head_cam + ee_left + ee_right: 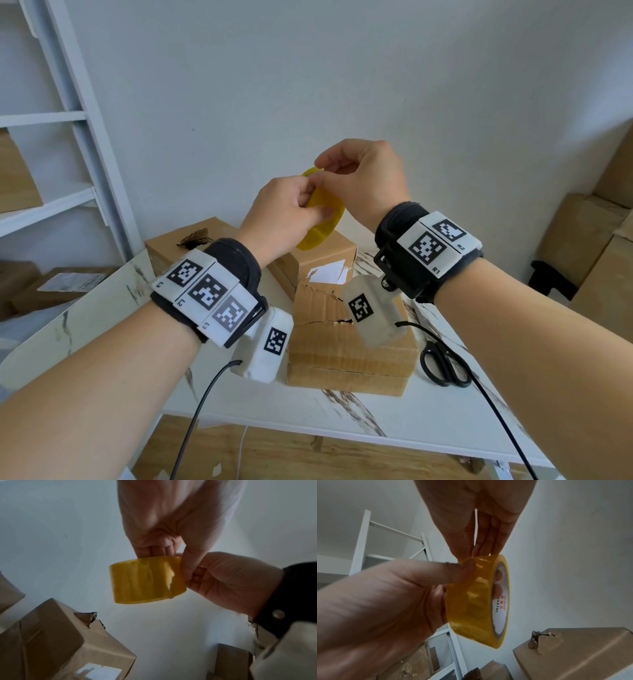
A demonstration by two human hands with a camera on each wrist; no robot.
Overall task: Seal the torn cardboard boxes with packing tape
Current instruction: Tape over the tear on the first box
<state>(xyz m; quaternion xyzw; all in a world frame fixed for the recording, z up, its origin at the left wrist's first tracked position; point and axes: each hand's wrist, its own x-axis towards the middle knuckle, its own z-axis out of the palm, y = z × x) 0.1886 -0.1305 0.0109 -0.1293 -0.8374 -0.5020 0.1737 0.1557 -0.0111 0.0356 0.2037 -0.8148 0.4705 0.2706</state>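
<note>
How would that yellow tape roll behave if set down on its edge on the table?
The tape roll is a round ring, so on edge it would probably roll. Its hollow core suggests it is light. The glossy surface may be slippery, though the left hand hooks fingers through the core.

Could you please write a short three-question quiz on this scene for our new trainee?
1. True or false: the tape roll lies on the table.
2. Which hand has fingers through the roll's core? A. left hand B. right hand
3. Fill in: the black tool beside the front box is the ____.

Key: 1. false, it is held in the air; 2. A; 3. scissors.
</note>
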